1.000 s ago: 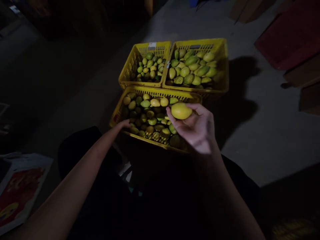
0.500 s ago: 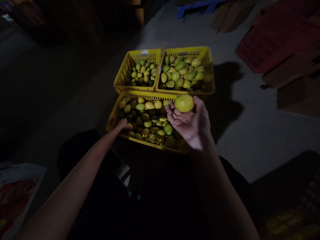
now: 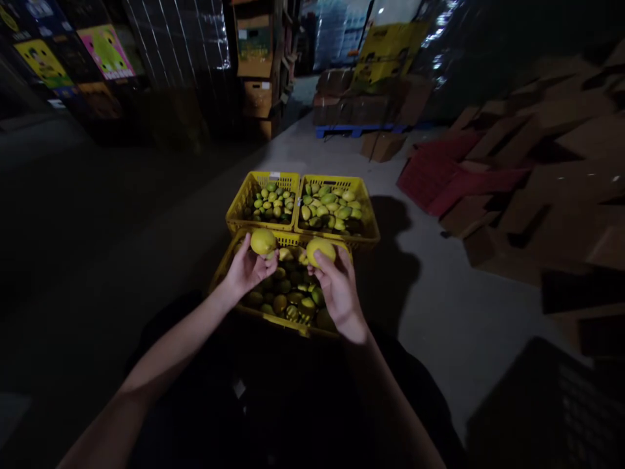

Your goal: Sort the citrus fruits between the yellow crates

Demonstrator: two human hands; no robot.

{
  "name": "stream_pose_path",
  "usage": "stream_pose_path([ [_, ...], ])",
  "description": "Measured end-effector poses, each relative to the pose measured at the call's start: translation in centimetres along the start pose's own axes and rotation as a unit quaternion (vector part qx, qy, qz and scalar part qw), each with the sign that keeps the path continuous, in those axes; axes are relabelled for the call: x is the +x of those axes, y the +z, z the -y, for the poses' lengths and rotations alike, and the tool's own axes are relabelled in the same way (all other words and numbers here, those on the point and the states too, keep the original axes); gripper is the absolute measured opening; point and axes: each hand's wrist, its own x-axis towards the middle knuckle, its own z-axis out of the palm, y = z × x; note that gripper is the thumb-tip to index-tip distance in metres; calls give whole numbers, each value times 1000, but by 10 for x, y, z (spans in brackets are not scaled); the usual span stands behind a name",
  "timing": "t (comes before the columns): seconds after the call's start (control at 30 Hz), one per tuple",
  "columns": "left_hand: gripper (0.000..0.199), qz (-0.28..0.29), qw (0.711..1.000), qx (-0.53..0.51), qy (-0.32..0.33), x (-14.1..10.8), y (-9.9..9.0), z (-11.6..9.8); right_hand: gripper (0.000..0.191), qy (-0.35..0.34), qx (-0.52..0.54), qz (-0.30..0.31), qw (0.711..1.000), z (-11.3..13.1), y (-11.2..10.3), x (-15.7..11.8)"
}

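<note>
My left hand [image 3: 248, 270] holds a yellow lemon [image 3: 263, 241] above the near yellow crate [image 3: 273, 319]. In my right hand [image 3: 336, 283] is another yellow lemon [image 3: 321, 252], with the thumb across it. Both hands are raised side by side, the two lemons a little apart. Below them, the near crate contains many green and yellow lemons [image 3: 307, 303], partly in shadow. Behind it stand two more yellow crates: the back left one [image 3: 237, 203] has smaller green-yellow fruit, the back right one [image 3: 370, 218] larger fruit.
A red crate [image 3: 434, 176] and piled cardboard boxes [image 3: 551, 208] lie on the right. Further back are a blue pallet [image 3: 359, 131] with boxes on it and stacked cartons [image 3: 256, 98]. Wrapped stacks stand at the back left.
My left hand has come up out of the near crate with a lemon. My right hand has turned, its thumb now over its lemon. The view has tilted up, showing more of the background.
</note>
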Motion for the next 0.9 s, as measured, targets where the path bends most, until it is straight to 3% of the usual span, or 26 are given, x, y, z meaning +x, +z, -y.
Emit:
stream_pose_path([
  [0.17, 29, -8, 996, -91, -11, 6, -7, 8, 44, -32, -102, -17, 994, -12, -3, -3],
  [0.3, 22, -21, 999, -45, 8, 16, -2, 4, 49, -33, -129, -4, 991, -21, 2, 2],
  [0.47, 26, -65, 975, 113, 181, 23, 16, 4, 50, -64, -118, -3, 991, -30, 16, 11],
  [0.6, 28, -61, 953, 136, 262, 25, 25, 6, 52, -82, -126, 1, 989, -30, 24, 17],
  [0.8, 29, -42, 946, 150, 283, 23, 25, 8, 51, -113, -129, 3, 985, -28, 27, 24],
  [0.9, 29, -61, 955, 138, 256, 22, 25, 5, 51, -114, -126, 15, 985, -28, 29, 25],
])
